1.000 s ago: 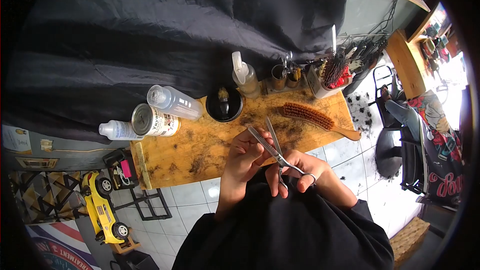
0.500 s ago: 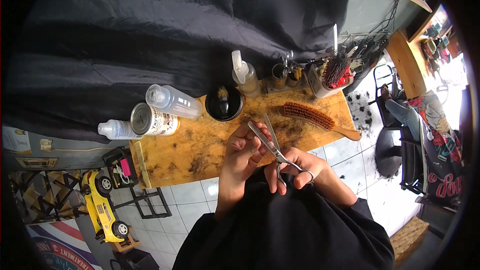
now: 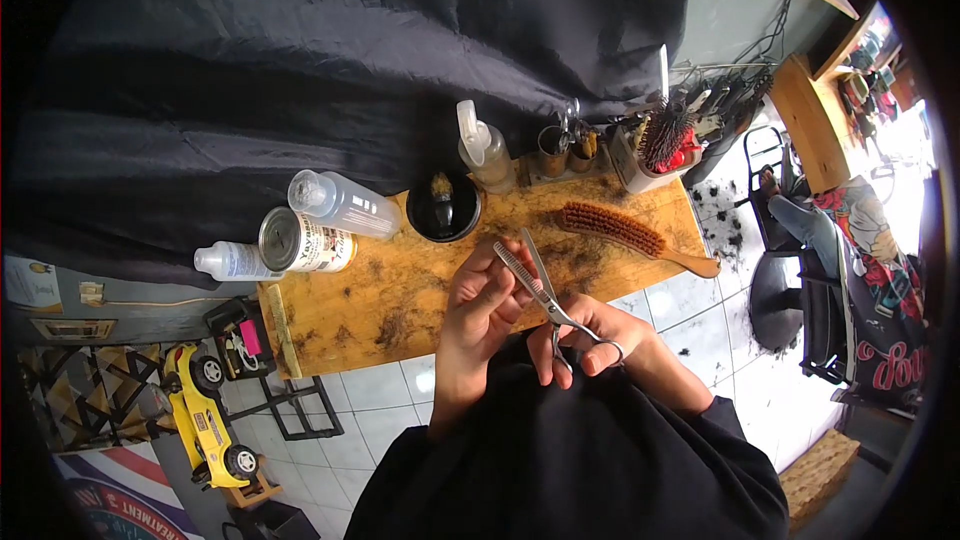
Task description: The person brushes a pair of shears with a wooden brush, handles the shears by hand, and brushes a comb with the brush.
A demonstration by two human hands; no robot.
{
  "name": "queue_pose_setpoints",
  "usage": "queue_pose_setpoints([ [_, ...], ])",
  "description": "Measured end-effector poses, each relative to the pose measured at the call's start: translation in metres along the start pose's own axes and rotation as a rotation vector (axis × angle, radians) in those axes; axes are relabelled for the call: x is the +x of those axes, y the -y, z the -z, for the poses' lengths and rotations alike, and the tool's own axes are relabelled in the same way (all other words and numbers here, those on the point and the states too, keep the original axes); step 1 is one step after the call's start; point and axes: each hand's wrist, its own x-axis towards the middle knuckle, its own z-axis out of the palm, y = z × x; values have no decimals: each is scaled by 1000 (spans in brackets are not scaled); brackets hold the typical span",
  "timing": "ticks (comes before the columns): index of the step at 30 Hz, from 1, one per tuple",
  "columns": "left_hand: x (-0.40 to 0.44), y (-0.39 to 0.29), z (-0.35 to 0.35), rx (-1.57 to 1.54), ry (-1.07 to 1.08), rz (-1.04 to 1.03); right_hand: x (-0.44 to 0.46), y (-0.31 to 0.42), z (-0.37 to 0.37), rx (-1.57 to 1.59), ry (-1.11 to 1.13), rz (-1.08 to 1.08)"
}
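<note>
My right hand (image 3: 590,330) is closed on a pair of thinning scissors (image 3: 555,315), with its fingers at the ring handles. The blades stand apart in a narrow V and point up and to the left. My left hand (image 3: 480,310) is curled at the toothed blade, its thumb and fingertips against it; part of the fingers lies behind the blade. Beyond the hands, a wooden table (image 3: 380,315) carries scattered hair clippings. A wooden-handled bristle brush (image 3: 620,227) lies on it to the right, and a black bowl (image 3: 470,230) with a small brush in it stands behind.
A clear bottle (image 3: 350,205), a can (image 3: 300,238) and a white bottle (image 3: 235,262) stand at the table's left. A spray bottle (image 3: 487,155), cups of tools (image 3: 553,152) and a brush bin (image 3: 650,172) line the back. A seated person (image 3: 800,220) is at right.
The view has shifted very slightly. My left thumb and fingers have moved a little along the toothed blade; the scissors stay in my right hand.
</note>
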Motion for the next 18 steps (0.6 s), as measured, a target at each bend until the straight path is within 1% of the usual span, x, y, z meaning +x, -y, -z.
queue_pose_setpoints([
  [4, 3, 3, 16, -113, 86, -10, 0, 1, 0, -6, 13, -9],
  [6, 4, 5, 26, -108, 217, -40, 0, 1, -1, -26, 21, -27],
  [7, 4, 7, 31, -106, 216, -39, 0, 2, -1, -45, 30, -48],
  [9, 7, 8, 36, -103, 347, -98, 1, 3, -2, -36, 39, -30],
  [10, 6, 7, 33, -101, 347, -98, 2, 3, -2, -28, 47, -13],
  [11, 3, 6, 29, -37, 239, -75, 3, 1, -3, -28, 48, -12],
  [12, 2, 4, 22, 26, 130, -52, 3, -2, -6, 27, 27, 55],
  [13, 3, 1, 17, 27, 130, -53, 5, -4, -8, 82, 6, 122],
  [14, 6, -1, 11, -22, 97, -18, 7, -3, -13, 82, 8, 122],
  [16, 9, -2, 10, -73, 65, 18, 10, 4, -25, 106, -130, 162],
  [17, 10, -1, 13, -103, 82, 51, -2, -8, 3, -225, -25, 27],
  [18, 11, -1, 14, -133, 99, 84, -1, -6, 3, -226, -25, 27],
])
